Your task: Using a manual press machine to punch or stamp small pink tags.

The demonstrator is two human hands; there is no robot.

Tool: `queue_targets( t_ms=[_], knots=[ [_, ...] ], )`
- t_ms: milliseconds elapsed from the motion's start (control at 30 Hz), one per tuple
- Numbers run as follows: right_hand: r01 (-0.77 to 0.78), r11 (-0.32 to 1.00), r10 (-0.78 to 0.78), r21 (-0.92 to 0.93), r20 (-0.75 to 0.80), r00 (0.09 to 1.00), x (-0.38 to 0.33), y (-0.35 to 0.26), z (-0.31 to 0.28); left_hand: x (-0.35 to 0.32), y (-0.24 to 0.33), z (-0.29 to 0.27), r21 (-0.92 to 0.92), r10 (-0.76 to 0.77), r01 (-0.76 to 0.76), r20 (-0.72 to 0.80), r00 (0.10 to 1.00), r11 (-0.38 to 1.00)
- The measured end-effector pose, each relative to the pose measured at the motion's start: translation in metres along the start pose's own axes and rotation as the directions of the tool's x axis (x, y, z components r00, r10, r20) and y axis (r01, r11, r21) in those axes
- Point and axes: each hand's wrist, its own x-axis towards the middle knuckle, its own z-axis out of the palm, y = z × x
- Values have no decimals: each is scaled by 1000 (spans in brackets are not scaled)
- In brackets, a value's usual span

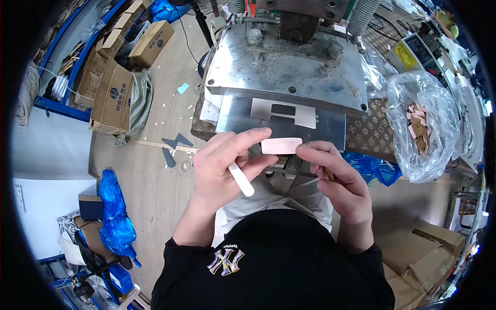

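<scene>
Scrap-littered wood-look floor, cardboard boxes at left, big worn metal press up front. Left hand grips a white stick; right hand pinches a pink piece between both hands, near the press.

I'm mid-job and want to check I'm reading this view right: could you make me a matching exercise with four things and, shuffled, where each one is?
Things
1. pink piece
2. white stick
3. clear plastic bag
4. flat piece with cutouts

Places
A. lying on the metal plate
B. between the fingertips of the left hand and the right hand
C. in the left hand alone, one end sticking out
D. right of the press, with small pink and brown pieces inside

Pairs: 1-B, 2-C, 3-D, 4-A
</scene>
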Motion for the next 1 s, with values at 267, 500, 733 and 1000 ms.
queue_targets(
  t_ms=[267,500,733,1000],
  knots=[
    [94,993,-90,71,-68,994,-8,-15,19,-2,40,-33,27,128,-127,-46,991,992],
    [332,918,-330,-216,49,943,-2,-34,24,-6,70,-42,85,233,-229,-43,972,970],
    [362,889,-367,-281,35,930,-8,-35,28,-9,77,-42,107,280,-275,-35,959,955],
    [361,797,-430,-483,-35,902,-10,-35,37,-7,69,-30,102,323,-320,-17,946,942]
  ],
)
